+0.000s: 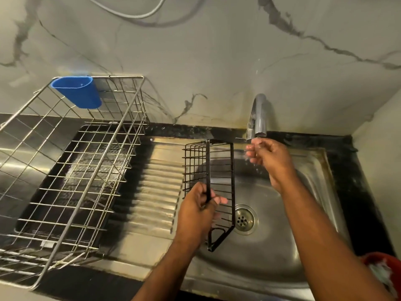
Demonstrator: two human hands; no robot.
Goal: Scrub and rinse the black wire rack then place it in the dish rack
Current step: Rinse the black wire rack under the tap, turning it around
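Nearest the camera, at the front right corner of the sink (303, 268), the rim of a red container (377, 260) with something pale inside pokes into view; what it holds is too blurred to tell. Two bare forearms reach forward over the sink's front edge.

The left hand (198, 210) hovers over the left side of the sink, fingers and thumb curled round one long frame bar of the black wire rack (219, 181), gripping it. The rack hangs on edge above the basin, its long side running away from the camera, its near pointed end down low just left of the sink's drain (244, 218) and its far end lifted toward the back rim. Its wire side faces left, over the ribbed draining board (152, 192) that adjoins the sink.

Left of the sink, past that draining board, the silver dish rack (71, 170) stands on the dark worktop (360, 192) over a dark tray, with a blue cup-shaped holder (79, 91) hooked on its far rim.

Farther back over the sink, the right hand (268, 157) is held just under the spout of the tap (259, 115), fingers loosely bent and holding nothing, with water running over them. It is apart from the wire rack, to its right. Behind the sink rises a pale veined marble wall (217, 61), with grey cables (138, 14) looping across its top.
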